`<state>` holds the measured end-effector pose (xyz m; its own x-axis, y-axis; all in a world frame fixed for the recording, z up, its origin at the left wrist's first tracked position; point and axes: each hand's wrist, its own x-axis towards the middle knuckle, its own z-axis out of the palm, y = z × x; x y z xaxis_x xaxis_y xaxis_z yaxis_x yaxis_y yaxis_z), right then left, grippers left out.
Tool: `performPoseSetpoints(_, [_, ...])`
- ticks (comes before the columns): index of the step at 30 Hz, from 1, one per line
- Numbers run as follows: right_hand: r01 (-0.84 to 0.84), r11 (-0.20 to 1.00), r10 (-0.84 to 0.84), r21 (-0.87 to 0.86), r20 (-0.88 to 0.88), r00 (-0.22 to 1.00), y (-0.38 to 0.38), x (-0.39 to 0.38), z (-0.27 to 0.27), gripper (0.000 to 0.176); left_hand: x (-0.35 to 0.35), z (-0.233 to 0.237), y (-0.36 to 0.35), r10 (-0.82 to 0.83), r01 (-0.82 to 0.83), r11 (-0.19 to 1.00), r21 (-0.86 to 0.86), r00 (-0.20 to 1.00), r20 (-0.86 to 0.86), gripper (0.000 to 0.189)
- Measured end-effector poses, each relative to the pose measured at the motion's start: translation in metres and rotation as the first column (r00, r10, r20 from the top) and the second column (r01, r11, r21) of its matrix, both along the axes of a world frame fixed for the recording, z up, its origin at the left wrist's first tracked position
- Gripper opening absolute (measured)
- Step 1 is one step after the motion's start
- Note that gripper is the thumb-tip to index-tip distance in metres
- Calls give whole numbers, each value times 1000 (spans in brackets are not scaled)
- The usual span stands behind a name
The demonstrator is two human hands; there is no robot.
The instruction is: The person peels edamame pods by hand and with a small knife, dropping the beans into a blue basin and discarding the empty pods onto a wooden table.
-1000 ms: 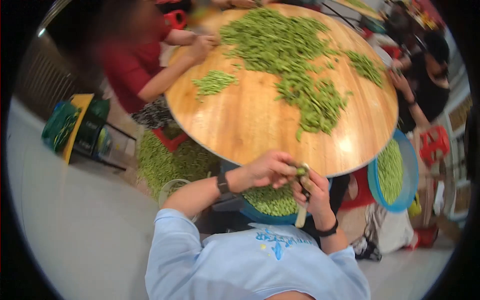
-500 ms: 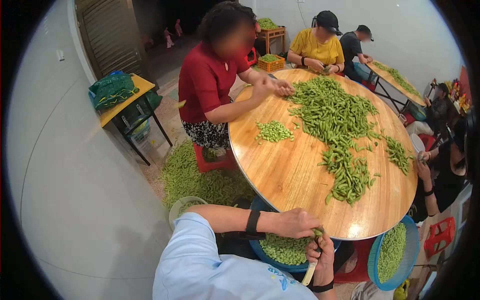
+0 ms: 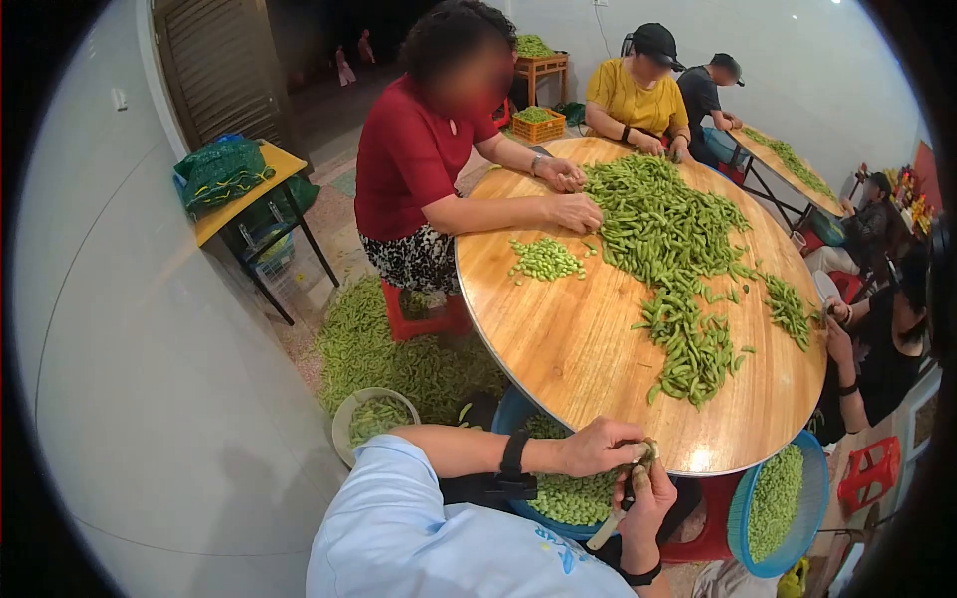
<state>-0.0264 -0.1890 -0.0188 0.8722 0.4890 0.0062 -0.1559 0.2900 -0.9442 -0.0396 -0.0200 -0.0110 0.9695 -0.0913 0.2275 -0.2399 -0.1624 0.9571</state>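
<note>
Soybean pod is pinched by the left hand just off the round table's near edge, above the blue basin, seemingly so beans fall in, while the right hand is clenched on a pale-handled tool.

Bright, even indoor light falls from above, so shadows are soft and short. The table shows a white patch of glare on its near rim. The doorway at the back is dark. Fisheye distortion bends the wall and rounds every edge, with black vignetting in the corners (a thin red fringe runs down the far left). Faces are blurred out. The left hand, the right hand and the pod pinched at their fingertips look slightly soft.
</note>
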Motion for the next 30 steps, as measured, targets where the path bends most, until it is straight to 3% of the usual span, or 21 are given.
performPoseSetpoints(1, [1, 1000, -1, -3, -3, 1000, -1, -1, -5, 33, -1, -3, -3, -1, 1, 1000, -3, 1000, -3, 21])
performPoseSetpoints(3, [47, 987, -8, -151, 249, 968, -4, -1, -14, 34, -1, -10, -8, 13, -18, 995, -96, 999, -50, 19])
performPoseSetpoints(4, [48, 987, -9, -152, 247, 969, -3, -1, -16, 34, 0, -13, -10, 12, -17, 995, -97, 999, -53, 19])
performPoseSetpoints(6, [163, 932, 42, -323, 542, 839, -4, -2, -19, 33, 1, -19, -15, 10, -17, 999, -41, 988, -155, 17])
performPoseSetpoints(8, [206, 915, 30, -347, 569, 822, -5, -1, -17, 30, 2, -25, -17, 6, -17, 998, -61, 985, -174, 17])
performPoseSetpoints(11, [-23, 898, 172, -439, 303, 937, -21, 8, -5, 24, 0, -35, -19, -56, 28, 991, -132, 974, -219, 20])
performPoseSetpoints(12, [-103, 912, 190, -398, 186, 964, -24, 9, 4, 26, -3, -35, -21, -112, 69, 981, -183, 965, -238, 22])
performPoseSetpoints(13, [-170, 921, 208, -350, 75, 975, -29, 11, 7, 27, -6, -35, -20, -78, 78, 997, -3, 984, -159, 24])
performPoseSetpoints(14, [-221, 931, 221, -292, -35, 975, -36, 15, 8, 29, -8, -31, -18, -150, 161, 985, 67, 978, -143, 29])
performPoseSetpoints(17, [-378, 882, 338, -282, -181, 924, -52, 24, 11, 29, -24, -8, -18, -213, 272, 949, 161, 927, -308, 32])
performPoseSetpoints(19, [-406, 873, 363, -271, -193, 911, -58, 23, -5, 28, -24, -18, -19, -85, 77, 967, 243, 996, 23, 35])
performPoseSetpoints(20, [-411, 873, 361, -263, -218, 907, -56, 21, -9, 28, -24, -20, -19, -122, 115, 965, 238, 992, 16, 35])
performPoseSetpoints(22, [-404, 892, 373, -205, -174, 911, -47, 18, -16, 29, -27, -16, -14, -62, 12, 981, -192, 964, -260, 38])
performPoseSetpoints(23, [-429, 881, 399, -201, -176, 900, -43, 17, -15, 32, -28, -14, -9, -84, 33, 981, -193, 961, -264, 38])
performPoseSetpoints(25, [-414, 898, 405, -146, -92, 910, -29, 11, -12, 36, -33, -5, 4, 24, -54, 994, -90, 951, -307, 30])
performPoseSetpoints(26, [-399, 909, 396, -123, -53, 917, -25, 10, -10, 37, -36, 5, 19, 86, -31, 965, 262, 976, -200, 22])
performPoseSetpoints(27, [-387, 914, 383, -119, -55, 922, -24, 13, -12, 37, -37, 24, 30, 65, -27, 920, 392, 994, -86, 15])
performPoseSetpoints(28, [-377, 919, 374, -117, -50, 926, -24, 16, -15, 37, -39, 30, 45, -6, -39, 809, 586, 997, 73, 12])
performPoseSetpoints(29, [-370, 922, 367, -114, -49, 929, -23, 19, -20, 36, -43, 32, 65, -64, 37, 594, 804, 998, 1, 10])
performPoseSetpoints(30, [-339, 932, 336, -126, -43, 941, -25, 24, -30, 36, -45, 45, 74, -27, 235, 326, 916, 971, -239, 11])
